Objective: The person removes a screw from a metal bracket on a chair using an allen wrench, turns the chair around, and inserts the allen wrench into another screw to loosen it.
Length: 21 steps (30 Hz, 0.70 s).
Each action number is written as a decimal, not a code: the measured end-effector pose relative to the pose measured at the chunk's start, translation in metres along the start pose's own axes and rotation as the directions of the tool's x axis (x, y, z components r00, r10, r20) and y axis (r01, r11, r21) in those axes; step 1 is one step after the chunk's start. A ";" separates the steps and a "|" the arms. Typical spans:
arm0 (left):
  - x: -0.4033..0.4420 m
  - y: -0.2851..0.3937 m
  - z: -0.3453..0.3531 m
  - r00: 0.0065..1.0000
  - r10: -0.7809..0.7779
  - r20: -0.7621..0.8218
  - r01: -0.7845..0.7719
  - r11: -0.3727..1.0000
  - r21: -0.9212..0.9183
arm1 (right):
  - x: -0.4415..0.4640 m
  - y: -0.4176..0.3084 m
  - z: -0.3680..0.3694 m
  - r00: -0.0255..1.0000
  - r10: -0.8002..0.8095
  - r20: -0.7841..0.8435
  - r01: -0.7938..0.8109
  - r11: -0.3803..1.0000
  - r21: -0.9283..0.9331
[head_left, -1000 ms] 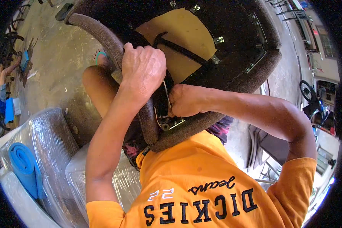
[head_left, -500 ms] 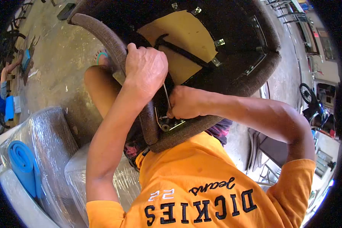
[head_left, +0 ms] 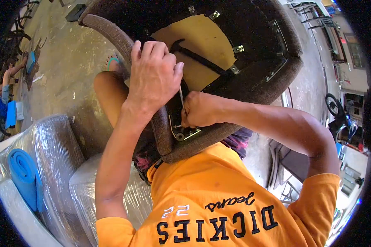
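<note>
My left hand (head_left: 152, 80) is wrapped around the top of a screwdriver (head_left: 181, 96), its fingers bent and slightly loosened. The handle is hidden in the palm; only the thin metal shaft shows, running down to my right hand. My right hand (head_left: 202, 109) is closed, thumb and fingers around the shaft's lower end, hiding the tip. Just below the fingertips, a metal bracket (head_left: 191, 134) with a small round black part (head_left: 179, 136) sits in the corner of an upturned brown upholstered chair frame (head_left: 235, 108). A black hammer (head_left: 202, 59) lies inside over a tan panel (head_left: 206, 33).
Plastic-wrapped furniture (head_left: 55, 136) stands at the left, with a rolled blue foam sheet (head_left: 24, 168) on it. Another person (head_left: 0, 96) is at the far left. Grey padded pieces (head_left: 290, 158) and a bicycle (head_left: 342, 111) are at the right.
My left hand has loosened from a tight fist and turned, its fingers lifting and the wrist shifting slightly left. My right hand stays in place on the shaft.
</note>
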<state>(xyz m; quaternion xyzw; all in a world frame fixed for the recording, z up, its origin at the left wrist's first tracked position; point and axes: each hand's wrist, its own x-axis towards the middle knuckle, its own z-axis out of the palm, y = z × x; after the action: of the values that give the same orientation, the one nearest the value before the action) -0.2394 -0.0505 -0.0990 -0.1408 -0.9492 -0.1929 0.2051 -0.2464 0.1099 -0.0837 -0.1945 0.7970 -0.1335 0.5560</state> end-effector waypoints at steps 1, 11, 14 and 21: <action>-0.001 -0.003 0.002 1.000 0.002 -0.015 -0.001 0.999 0.037 | 0.002 0.000 0.000 1.000 -0.001 -0.004 0.001 1.000 0.000; -0.013 0.003 -0.023 0.981 -0.027 -0.190 -0.018 0.973 -0.231 | -0.006 0.011 0.006 0.912 -0.395 -0.108 0.359 0.898 -0.253; -0.036 0.033 -0.065 0.985 -0.042 -0.168 0.000 0.970 -0.245 | -0.022 0.008 0.002 0.900 -0.432 -0.051 0.387 0.849 -0.360; -0.127 0.093 -0.117 0.930 0.338 0.143 -0.297 0.922 -0.247 | -0.036 0.015 0.000 0.833 -0.548 -0.077 0.521 0.824 -0.224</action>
<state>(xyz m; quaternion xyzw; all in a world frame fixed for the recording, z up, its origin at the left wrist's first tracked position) -0.0564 -0.0415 -0.0283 -0.3323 -0.9009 -0.2475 0.1289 -0.2375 0.1392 -0.0601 -0.4536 0.7560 -0.2190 0.4180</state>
